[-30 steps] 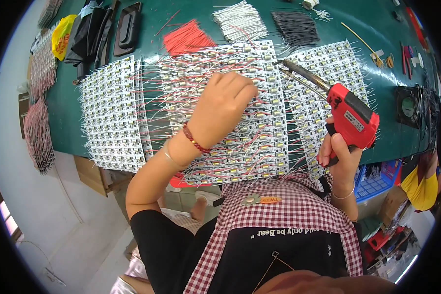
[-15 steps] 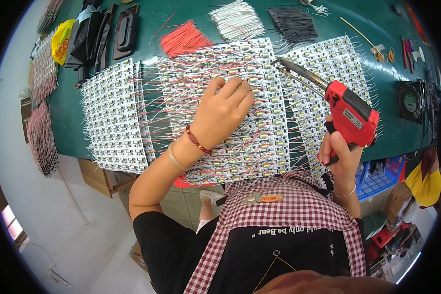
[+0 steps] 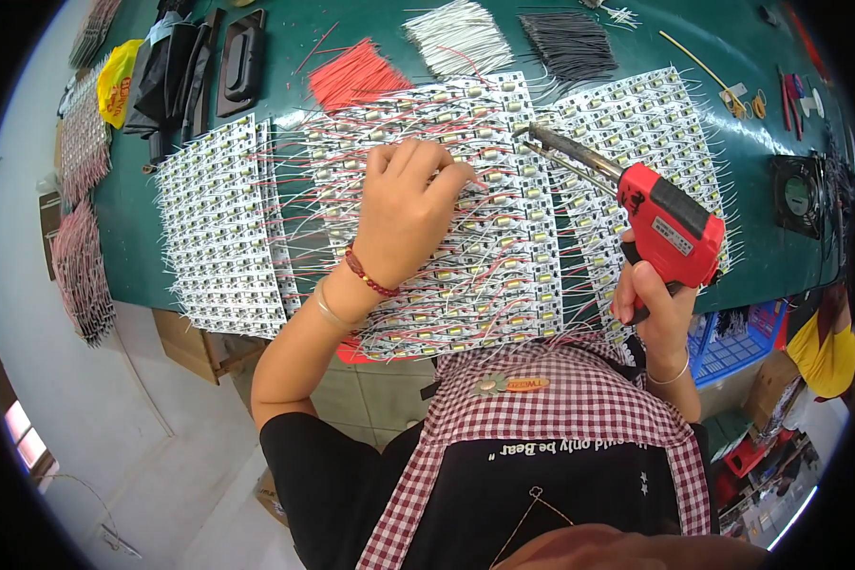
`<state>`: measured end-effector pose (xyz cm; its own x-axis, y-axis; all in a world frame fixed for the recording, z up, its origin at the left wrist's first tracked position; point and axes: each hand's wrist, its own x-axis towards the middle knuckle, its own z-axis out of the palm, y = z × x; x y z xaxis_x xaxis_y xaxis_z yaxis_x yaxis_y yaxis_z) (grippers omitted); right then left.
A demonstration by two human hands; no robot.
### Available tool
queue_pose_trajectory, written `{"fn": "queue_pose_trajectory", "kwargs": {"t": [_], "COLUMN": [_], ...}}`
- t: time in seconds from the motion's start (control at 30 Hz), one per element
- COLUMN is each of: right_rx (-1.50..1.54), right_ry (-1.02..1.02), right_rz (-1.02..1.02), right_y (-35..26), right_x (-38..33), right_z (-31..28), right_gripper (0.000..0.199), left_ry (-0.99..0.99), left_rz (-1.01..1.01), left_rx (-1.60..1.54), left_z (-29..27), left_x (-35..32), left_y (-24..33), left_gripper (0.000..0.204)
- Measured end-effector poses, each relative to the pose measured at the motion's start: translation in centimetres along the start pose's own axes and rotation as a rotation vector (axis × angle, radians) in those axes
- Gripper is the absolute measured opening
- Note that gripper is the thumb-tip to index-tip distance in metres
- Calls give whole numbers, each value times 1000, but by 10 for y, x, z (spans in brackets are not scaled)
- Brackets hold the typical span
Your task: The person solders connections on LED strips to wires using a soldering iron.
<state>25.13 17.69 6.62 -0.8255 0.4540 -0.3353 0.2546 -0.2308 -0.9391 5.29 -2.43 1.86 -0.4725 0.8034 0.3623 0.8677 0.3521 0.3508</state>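
My right hand (image 3: 657,302) grips a red and black soldering gun (image 3: 673,226), its long metal tip reaching left to the upper right part of the middle circuit-board panel (image 3: 541,237). That panel carries rows of small components and many thin red and white wires. Over its upper middle, my left hand (image 3: 408,195) is closed, with fingers bent and pinched around what looks like a thin wire; the fingertips are partly hidden. Another panel (image 3: 674,123) lies under the gun on the right. More stacked panels (image 3: 214,228) lie to the left.
Bundles of red wires (image 3: 359,76), white wires (image 3: 456,36) and black wires (image 3: 568,46) lie at the back of the green table (image 3: 285,62). A small black fan (image 3: 796,198) stands at right. Below the table edge is a blue basket (image 3: 731,353).
My left hand has shifted left, its fingers drawing away from the panel's right-hand columns. The soldering gun has moved slightly left and down, with its tip lower on the middle panel.
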Motion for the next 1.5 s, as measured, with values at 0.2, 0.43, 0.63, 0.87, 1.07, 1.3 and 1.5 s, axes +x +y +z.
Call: {"fn": "queue_pose_trajectory", "kwargs": {"t": [0.2, 0.43, 0.63, 0.87, 1.07, 1.3, 1.5], "right_rx": [43, -49, -109, -155, -132, -151, -149], "right_ry": [-35, -61, -56, -43, -51, -69, -70], "right_rz": [96, 198, 181, 155, 170, 173, 169], "right_y": [3, 9, 12, 14, 7, 10, 9], "right_x": [-1, -3, -3, -4, -5, -4, -3], "right_z": [3, 7, 11, 14, 12, 14, 14], "right_gripper": [30, 22, 18, 25, 25, 25, 20], "left_ry": [87, 82, 89, 68, 64, 57, 43], "left_rz": [92, 100, 99, 99, 96, 105, 113], "left_rx": [-41, -24, -55, -20, -6, 1, 24], "left_z": [15, 20, 20, 20, 20, 20, 19], "left_x": [3, 2, 4, 3, 2, 3, 4], "left_y": [-12, -12, -11, -10, -8, -8, -6], "left_gripper": [22, 24, 21, 18, 18, 18, 16]}}
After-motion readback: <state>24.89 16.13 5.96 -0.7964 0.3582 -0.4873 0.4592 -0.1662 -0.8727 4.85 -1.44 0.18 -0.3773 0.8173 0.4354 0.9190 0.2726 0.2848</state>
